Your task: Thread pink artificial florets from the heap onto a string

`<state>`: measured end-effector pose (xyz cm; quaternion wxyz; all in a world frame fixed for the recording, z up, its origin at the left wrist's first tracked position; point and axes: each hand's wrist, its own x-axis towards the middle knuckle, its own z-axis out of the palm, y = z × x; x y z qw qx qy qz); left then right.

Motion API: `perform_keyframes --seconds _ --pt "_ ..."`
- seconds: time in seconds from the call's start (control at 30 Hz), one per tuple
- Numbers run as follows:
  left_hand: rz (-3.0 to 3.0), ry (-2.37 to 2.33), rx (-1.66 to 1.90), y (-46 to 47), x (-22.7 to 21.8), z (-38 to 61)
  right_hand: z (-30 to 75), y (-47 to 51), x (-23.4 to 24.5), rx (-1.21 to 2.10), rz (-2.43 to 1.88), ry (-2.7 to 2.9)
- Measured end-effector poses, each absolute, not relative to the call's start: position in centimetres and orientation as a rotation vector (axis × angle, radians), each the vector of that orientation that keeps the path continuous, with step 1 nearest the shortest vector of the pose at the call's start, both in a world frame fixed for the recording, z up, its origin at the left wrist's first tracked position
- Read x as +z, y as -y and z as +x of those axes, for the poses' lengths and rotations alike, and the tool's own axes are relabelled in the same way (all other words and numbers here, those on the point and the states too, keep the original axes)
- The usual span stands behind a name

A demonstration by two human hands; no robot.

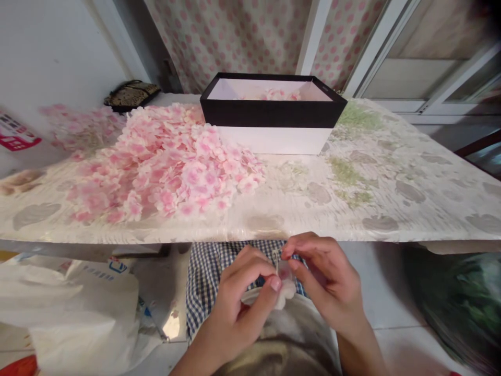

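Over my lap, just off the table's front edge, my left hand (246, 284) is closed, with thumb and forefinger pinching a pale artificial flower (287, 293). Its white petals hang below the fingertips, and a thin white stem (276, 261) rises above them. Beside the stem's upper end, my right hand (331, 279) has thumb and forefinger drawn together; anything between them is too small to make out. A large heap of pink and white artificial flowers (172, 167) covers the left half of the table (250, 224).
Behind the heap stands a black-rimmed white box (274, 138) with pink flowers inside. Green bits (348, 172) lie to its right. A patterned pouch (133, 95) sits at the back left. White bags (82, 308) are on the floor at left, and a dark green bag-like shape (457, 303) at right.
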<state>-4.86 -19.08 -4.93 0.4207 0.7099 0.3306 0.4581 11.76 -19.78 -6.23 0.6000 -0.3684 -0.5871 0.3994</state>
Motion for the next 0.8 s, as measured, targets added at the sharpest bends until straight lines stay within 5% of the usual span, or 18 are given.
perform_keyframes --seconds 0.33,0.53,0.8 --pt "2.374 -1.035 1.372 14.7 -2.9 -4.6 12.9 17.5 -3.7 0.712 -0.717 1.279" --pt "2.639 -1.367 1.074 9.4 -3.9 -4.3 14.9 14.9 -2.6 0.656 -1.002 1.697" --pt "2.477 -1.292 1.07 8.9 -4.9 -4.8 21.1 11.1 -4.1 0.045 -1.636 1.724"
